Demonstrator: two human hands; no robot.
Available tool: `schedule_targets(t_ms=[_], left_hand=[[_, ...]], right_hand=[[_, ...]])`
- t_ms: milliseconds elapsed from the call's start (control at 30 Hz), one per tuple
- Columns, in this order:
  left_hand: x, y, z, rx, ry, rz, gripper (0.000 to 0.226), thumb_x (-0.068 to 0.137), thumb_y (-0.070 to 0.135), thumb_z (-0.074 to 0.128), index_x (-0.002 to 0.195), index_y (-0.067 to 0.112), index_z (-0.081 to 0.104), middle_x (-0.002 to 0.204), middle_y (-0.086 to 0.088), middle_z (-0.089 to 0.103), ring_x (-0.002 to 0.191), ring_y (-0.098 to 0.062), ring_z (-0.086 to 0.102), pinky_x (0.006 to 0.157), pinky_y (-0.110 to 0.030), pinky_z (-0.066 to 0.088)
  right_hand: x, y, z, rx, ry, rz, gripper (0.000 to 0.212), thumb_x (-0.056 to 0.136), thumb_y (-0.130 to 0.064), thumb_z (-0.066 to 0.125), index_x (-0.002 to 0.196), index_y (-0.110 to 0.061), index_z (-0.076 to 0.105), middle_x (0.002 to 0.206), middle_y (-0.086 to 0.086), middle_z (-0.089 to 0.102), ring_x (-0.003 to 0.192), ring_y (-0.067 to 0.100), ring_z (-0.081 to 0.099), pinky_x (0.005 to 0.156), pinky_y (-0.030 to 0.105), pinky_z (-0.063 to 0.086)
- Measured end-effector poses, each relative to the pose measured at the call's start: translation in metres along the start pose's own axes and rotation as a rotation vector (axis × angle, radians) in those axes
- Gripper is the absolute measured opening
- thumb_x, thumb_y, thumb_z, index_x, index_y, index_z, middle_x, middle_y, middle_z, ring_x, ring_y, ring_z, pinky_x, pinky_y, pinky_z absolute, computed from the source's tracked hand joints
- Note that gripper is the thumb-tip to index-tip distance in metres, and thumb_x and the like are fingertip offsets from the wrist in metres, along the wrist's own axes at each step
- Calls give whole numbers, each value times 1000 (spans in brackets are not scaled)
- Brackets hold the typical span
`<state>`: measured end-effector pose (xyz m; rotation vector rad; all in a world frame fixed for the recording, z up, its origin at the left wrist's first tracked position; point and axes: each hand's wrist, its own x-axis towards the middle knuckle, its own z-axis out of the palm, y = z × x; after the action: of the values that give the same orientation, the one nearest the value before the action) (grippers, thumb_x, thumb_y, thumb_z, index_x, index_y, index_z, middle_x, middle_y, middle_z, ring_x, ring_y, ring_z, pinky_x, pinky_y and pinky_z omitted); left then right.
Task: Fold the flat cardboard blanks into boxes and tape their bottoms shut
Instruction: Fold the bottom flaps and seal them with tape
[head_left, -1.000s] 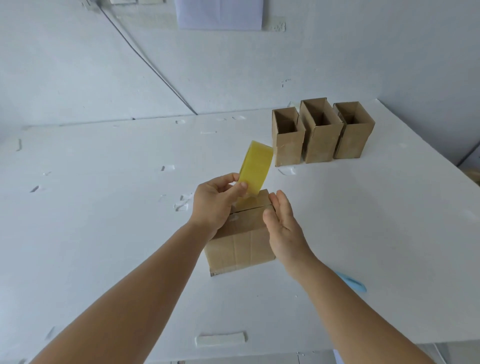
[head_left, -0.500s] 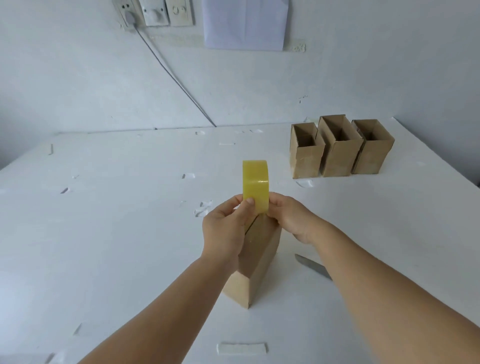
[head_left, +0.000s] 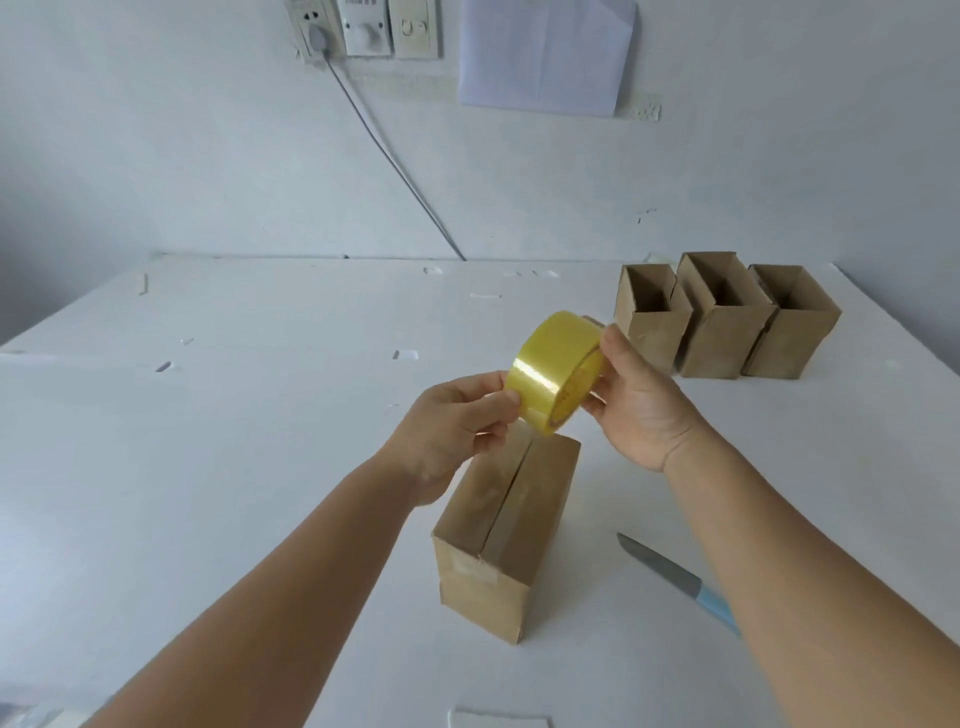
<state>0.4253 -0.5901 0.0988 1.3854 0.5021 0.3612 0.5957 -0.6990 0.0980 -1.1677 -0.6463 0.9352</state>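
Note:
A folded cardboard box (head_left: 506, 535) stands on the white table (head_left: 208, 467) with its closed flaps up and the seam running away from me. Above its far end I hold a yellow tape roll (head_left: 553, 371) in both hands. My left hand (head_left: 452, 431) pinches the roll's near side with thumb and fingers. My right hand (head_left: 636, 400) grips the roll from the right, fingers curled behind it. Neither hand touches the box.
Three finished open-topped boxes (head_left: 722, 317) stand in a row at the far right. A knife with a blue handle (head_left: 680, 582) lies to the right of the box under my right forearm. Small white scraps dot the table, and a cable runs down the wall.
My right hand has left the box's top and taken hold of the tape roll, which is turned and raised a little above the box. The view has tilted upward.

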Motion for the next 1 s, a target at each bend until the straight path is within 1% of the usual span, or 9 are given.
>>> schedule_targets(t_ms=[133, 233, 333, 467, 567, 667, 767, 833, 1000], left_hand=[[15, 14, -6, 156, 0, -99, 14, 87, 20, 69, 98, 24, 76, 72, 6, 62, 64, -7, 55, 71, -18, 54], [24, 25, -8, 327, -36, -263, 8, 82, 23, 74, 82, 15, 77, 74, -1, 63, 61, -8, 58, 70, -20, 56], [31, 29, -6, 361, -109, -385, 9, 82, 23, 74, 73, 19, 74, 71, 2, 62, 62, -10, 57, 75, -27, 55], [39, 30, -5, 393, -179, -405, 9, 85, 19, 71, 77, 23, 70, 72, 4, 63, 68, -11, 55, 76, -28, 53], [44, 30, -3, 391, -218, -369, 8, 86, 16, 69, 82, 22, 66, 73, 2, 59, 71, -11, 55, 80, -28, 53], [50, 30, -5, 352, -220, -340, 2, 89, 18, 66, 90, 17, 65, 90, -2, 63, 82, -14, 61, 81, -27, 54], [55, 30, -9, 300, -226, -317, 3, 87, 9, 65, 87, 12, 66, 78, -3, 64, 69, -12, 63, 69, -23, 54], [58, 30, -14, 292, -229, -307, 3, 86, 7, 66, 86, 8, 68, 68, -4, 63, 60, -11, 62, 62, -21, 54], [65, 30, -25, 401, -326, -281, 12, 83, 8, 66, 71, 6, 65, 63, -6, 58, 57, -11, 56, 59, -19, 52]], right_hand=[[-2, -13, -15, -95, -19, -57, 93, 32, -70, 84, 106, -16, 65, 103, -1, 69, 102, 14, 62, 96, 32, 42], [-5, -15, -24, -80, -40, -82, 80, 29, -64, 88, 95, -25, 64, 86, -6, 65, 86, 13, 57, 81, 31, 42], [-8, -16, -25, -106, -54, -113, 81, 29, -62, 89, 94, -23, 60, 75, -6, 57, 76, 13, 50, 73, 28, 39], [-15, -21, -25, -186, -46, -145, 87, 30, -64, 87, 98, -19, 56, 69, -11, 59, 69, 5, 56, 64, 21, 44], [-17, -23, -25, -211, 14, -179, 89, 30, -69, 84, 99, -19, 58, 69, -14, 58, 69, 4, 54, 67, 22, 44], [-19, -25, -24, -228, 60, -223, 77, 42, -73, 79, 97, -22, 61, 68, -15, 58, 72, 8, 49, 78, 28, 39], [-24, -25, -17, -254, 111, -240, 33, 78, -61, 58, 86, -30, 66, 74, -15, 61, 74, 3, 56, 75, 22, 43], [-24, -23, -13, -284, 190, -252, 28, 88, -46, 47, 83, -26, 64, 73, -11, 58, 71, 3, 57, 69, 17, 48], [-27, -20, 3, -379, 361, -238, 25, 96, -31, 50, 73, -26, 56, 63, -11, 49, 62, 4, 49, 55, 12, 44]])
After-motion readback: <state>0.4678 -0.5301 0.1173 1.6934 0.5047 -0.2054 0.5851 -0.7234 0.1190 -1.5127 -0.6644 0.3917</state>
